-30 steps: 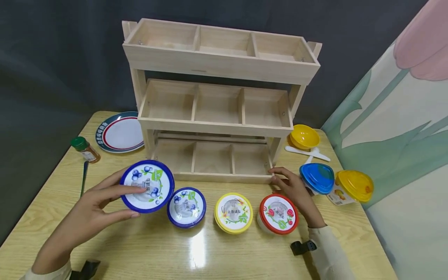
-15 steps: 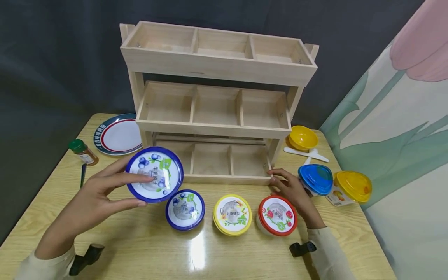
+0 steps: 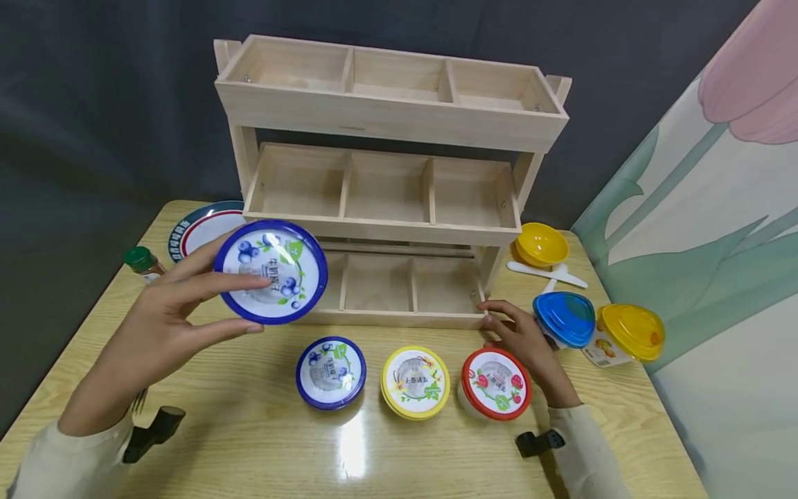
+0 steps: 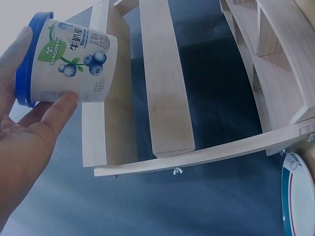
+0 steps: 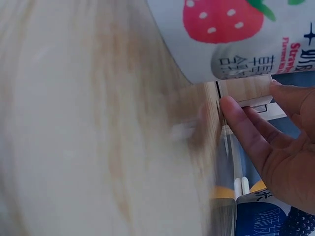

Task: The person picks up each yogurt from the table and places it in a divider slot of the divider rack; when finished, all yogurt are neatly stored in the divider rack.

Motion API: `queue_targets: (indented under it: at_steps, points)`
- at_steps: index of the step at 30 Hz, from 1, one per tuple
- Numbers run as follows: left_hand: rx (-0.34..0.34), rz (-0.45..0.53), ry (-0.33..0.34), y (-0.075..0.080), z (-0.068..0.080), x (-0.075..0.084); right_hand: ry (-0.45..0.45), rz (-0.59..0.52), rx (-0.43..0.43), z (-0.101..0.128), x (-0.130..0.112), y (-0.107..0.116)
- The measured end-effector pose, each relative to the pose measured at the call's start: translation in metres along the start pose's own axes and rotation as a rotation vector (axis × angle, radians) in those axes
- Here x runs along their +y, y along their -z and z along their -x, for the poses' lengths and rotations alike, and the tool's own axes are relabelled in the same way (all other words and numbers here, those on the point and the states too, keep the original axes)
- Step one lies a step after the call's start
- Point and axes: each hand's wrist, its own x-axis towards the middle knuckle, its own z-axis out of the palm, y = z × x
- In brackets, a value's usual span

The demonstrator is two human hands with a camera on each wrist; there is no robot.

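My left hand holds a blue-lidded blueberry tub, thumb at its near edge and a finger across the lid. In the head view the tub hangs in front of the left part of the three-tier wooden rack. Its printed side faces the left wrist view, with the rack behind. My right hand grips the right front corner of the rack's lowest tray with thumb and fingers. Before the rack, a second blueberry tub, a yellow-lidded tub and a red-lidded strawberry tub stand in a row.
A plate and a green-capped spice jar are at the left, with a fork partly under my left wrist. To the right are a yellow bowl, white plastic cutlery, a blue-lidded container and a yellow-lidded container.
My left hand has raised the held blueberry tub away from the second one, up toward the rack's middle tier. My right hand stays at the lowest tray's corner.
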Motion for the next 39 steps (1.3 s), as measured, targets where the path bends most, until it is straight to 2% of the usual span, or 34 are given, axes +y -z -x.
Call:
queue_targets:
  at_steps: [6,15,24,33,39]
  points:
    - [0.031,0.004,-0.043,0.004,-0.017,-0.002,0.007,-0.044,-0.003,0.001,-0.002,0.0]
    - [0.067,0.069,-0.007,0.009,-0.039,-0.002,0.019,-0.028,0.006,0.001,0.002,-0.002]
    - [0.095,0.09,-0.021,0.011,-0.059,-0.006,0.008,-0.01,0.023,0.001,0.004,-0.003]
    - [0.12,0.152,0.046,0.009,-0.076,-0.025,-0.001,-0.046,0.013,0.0,0.004,-0.004]
    - [0.125,0.134,0.124,0.004,-0.086,-0.036,0.008,-0.041,0.017,0.002,0.004,-0.004]
